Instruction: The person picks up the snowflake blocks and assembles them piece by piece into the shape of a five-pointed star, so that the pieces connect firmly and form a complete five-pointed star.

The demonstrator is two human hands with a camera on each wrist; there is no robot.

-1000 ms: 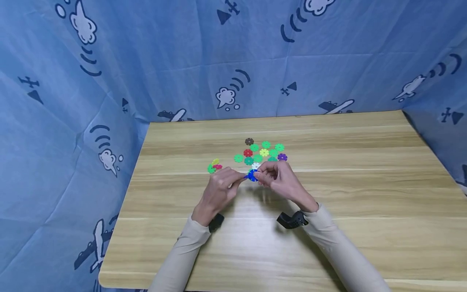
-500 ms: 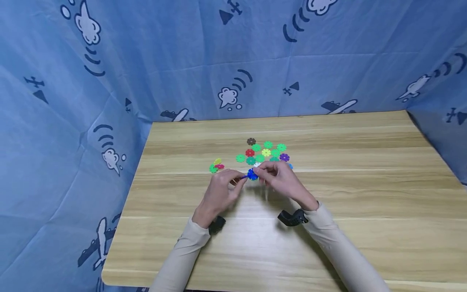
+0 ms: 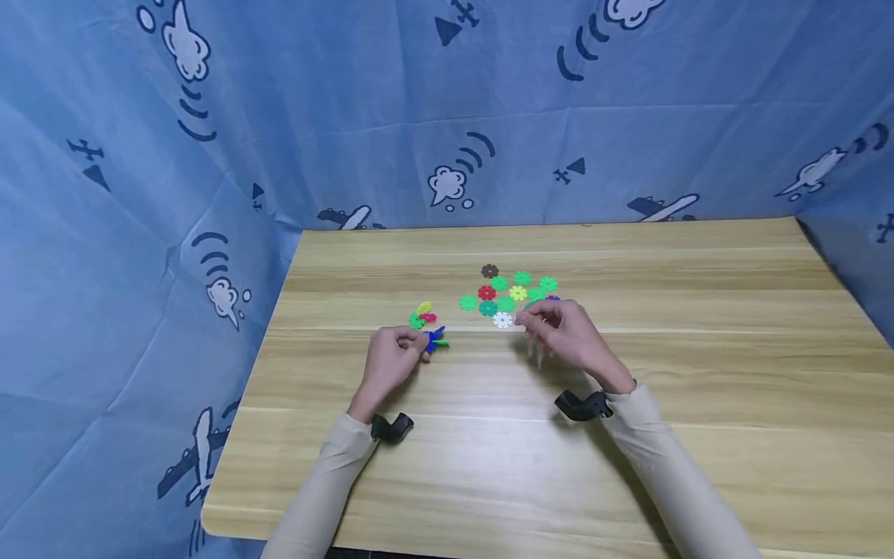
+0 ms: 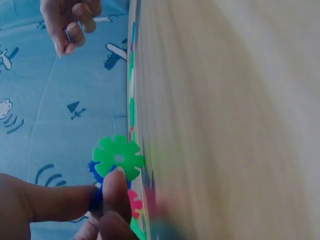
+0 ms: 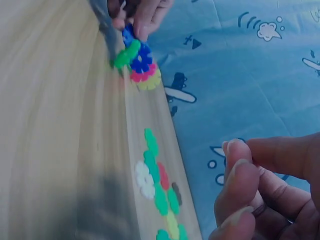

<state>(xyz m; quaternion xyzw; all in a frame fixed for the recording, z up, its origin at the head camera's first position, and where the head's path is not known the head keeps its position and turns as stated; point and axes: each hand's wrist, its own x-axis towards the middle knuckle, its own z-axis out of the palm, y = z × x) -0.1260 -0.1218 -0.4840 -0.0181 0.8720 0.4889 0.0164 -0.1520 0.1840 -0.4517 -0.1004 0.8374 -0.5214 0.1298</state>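
Note:
My left hand pinches a blue notched snowflake disc between thumb and fingers. Slotted together with it are another blue disc and a green disc, standing at angles to each other. This small cluster is just above the table, in front of a joined group of yellow, pink and green discs. My right hand hovers right of the white disc, its fingers loosely bent with nothing between them in the right wrist view.
Several loose discs lie flat near the middle of the wooden table, among them a brown disc, a red disc and a yellow disc. My right hand partly hides some. A blue patterned cloth hangs behind the table.
Both hands were together on the blue discs. The right hand has let go and moved right; the left has carried the joined discs left, uncovering the white disc.

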